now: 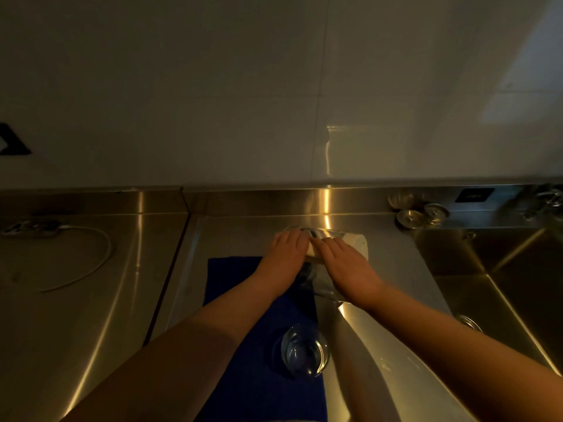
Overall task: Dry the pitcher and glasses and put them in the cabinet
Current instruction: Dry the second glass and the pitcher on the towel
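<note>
While our left hand (288, 243) and right hand (341, 254) press a white cloth (355, 243) around the pitcher (316, 234) at the counter's back, seemingly steadying it for drying, one glass (305, 354) waits on the blue mat (243, 345) nearer us.

Two hands (289, 248) (344, 263), one glass (305, 353), one mat (243, 345)

The tabletop (91, 300) and sink (502, 269) are brushed, glossy steel, the towel (243, 345) is matt blue cloth, the glass (304, 354) is clear, and the wall (213, 86) is smooth tile.
</note>
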Motion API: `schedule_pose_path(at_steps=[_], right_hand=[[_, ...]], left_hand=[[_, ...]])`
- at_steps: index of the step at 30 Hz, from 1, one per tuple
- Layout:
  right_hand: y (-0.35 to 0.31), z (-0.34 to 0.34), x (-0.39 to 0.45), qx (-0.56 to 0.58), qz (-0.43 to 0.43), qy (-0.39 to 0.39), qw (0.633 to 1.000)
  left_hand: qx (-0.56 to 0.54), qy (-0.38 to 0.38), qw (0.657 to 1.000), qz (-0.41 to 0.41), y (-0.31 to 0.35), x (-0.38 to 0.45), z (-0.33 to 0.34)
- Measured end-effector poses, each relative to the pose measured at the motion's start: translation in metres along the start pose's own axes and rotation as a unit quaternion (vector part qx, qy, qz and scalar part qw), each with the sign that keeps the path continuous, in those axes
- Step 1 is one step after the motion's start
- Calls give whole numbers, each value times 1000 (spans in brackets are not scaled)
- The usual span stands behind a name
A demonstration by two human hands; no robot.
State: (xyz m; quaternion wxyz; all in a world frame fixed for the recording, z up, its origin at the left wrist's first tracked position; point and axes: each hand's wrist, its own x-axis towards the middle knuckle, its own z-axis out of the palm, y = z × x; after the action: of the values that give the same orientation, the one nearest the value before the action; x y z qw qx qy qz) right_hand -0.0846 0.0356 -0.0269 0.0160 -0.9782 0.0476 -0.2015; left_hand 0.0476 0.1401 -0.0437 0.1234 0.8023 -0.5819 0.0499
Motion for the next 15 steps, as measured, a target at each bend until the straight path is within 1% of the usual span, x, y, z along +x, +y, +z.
schedule_pose_path(at_steps=[4, 8, 12, 15], right_hand=[[0, 1, -19, 44, 13, 9, 999], [1, 7, -40, 61, 44, 5, 997], [0, 12, -56, 77, 66, 11, 995], [0, 15, -63, 80, 82, 6, 993]], left_hand=[[5, -4, 1000, 29, 9, -3, -1], [51, -15, 997, 60, 23, -5, 1], [86, -35, 993, 73, 35, -8, 5], [99, -24, 992, 78, 41, -10, 5]])
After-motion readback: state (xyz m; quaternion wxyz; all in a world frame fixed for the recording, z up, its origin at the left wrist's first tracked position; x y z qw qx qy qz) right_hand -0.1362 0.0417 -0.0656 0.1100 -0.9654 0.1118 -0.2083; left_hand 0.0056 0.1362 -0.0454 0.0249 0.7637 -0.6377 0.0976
